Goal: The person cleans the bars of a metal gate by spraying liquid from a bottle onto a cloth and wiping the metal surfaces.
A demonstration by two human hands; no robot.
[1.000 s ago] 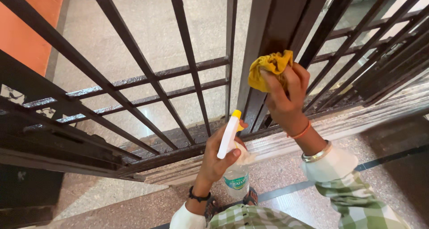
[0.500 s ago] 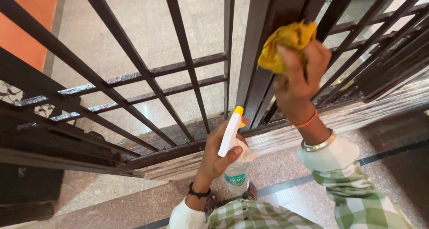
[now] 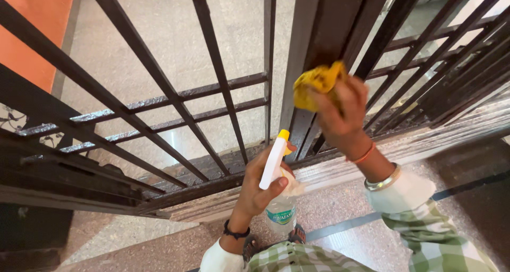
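— Where was the cloth?
— Bunched in the right hand (image 3: 340, 112), the grip clamped on that yellow cloth (image 3: 314, 83), pressed against the gate's dark post (image 3: 329, 22).
— And the other hand?
— The left hand (image 3: 260, 184) was wrapped tight round a spray bottle (image 3: 276, 168), low by the gate's bottom rail (image 3: 212, 184), above the speckled floor (image 3: 159, 245).

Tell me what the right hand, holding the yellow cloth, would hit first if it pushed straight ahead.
Most likely the dark metal gate post: the right hand already presses the yellow cloth against it, so nothing lies between, though exact contact depth is hard to judge.
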